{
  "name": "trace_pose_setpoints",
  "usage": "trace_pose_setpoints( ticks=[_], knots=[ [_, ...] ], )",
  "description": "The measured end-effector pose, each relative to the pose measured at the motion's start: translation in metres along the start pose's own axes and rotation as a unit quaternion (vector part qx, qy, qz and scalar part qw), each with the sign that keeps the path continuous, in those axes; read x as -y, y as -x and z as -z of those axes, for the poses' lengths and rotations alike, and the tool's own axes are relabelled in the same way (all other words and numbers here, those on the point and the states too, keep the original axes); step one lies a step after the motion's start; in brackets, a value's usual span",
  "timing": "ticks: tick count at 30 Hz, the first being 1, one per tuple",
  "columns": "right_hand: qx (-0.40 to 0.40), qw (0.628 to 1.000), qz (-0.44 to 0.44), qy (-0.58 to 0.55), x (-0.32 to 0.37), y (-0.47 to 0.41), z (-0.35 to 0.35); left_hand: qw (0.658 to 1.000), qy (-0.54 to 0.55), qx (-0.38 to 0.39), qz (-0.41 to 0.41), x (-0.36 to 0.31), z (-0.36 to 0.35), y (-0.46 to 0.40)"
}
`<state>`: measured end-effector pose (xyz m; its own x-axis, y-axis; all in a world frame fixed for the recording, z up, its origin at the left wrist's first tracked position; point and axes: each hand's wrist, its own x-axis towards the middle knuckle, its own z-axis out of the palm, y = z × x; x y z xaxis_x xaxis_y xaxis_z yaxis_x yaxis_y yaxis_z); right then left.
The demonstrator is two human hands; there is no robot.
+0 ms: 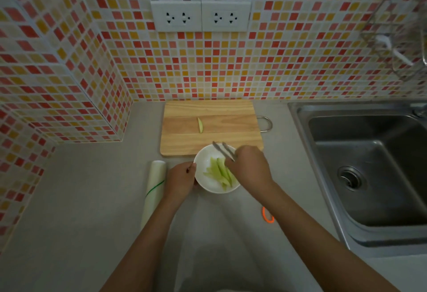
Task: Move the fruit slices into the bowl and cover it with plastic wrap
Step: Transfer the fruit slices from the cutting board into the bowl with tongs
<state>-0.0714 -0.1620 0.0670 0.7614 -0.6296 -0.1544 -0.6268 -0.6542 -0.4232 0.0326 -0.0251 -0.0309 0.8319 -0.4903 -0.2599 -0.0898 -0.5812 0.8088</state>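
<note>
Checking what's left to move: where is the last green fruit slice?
The pale green fruit slice lies alone mid-way across the wooden cutting board, beyond the white bowl.

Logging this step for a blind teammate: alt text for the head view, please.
Right hand holds metal tongs over a white bowl of green fruit slices, while the left hand steadies its rim. One slice remains on the wooden cutting board; a plastic wrap roll lies left of the bowl.

A home kitchen: steel sink (367, 164), mosaic-tiled wall (277, 65) (twin sockets (200, 16)), cutting board (210, 127).
</note>
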Motion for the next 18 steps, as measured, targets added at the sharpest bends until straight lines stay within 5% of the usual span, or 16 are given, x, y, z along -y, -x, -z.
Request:
trace_pose_setpoints(
  ticks=[8,18],
  knots=[
    [0.032,0.998,0.043,0.02,0.044,-0.091,-0.03,1.0,0.004,0.008,0.009,0.001,0.001,0.0],
    [0.008,0.999,0.026,-0.027,0.026,-0.089,-0.025,1.0,0.011,0.006,0.007,0.001,0.0,-0.001]
  ],
)
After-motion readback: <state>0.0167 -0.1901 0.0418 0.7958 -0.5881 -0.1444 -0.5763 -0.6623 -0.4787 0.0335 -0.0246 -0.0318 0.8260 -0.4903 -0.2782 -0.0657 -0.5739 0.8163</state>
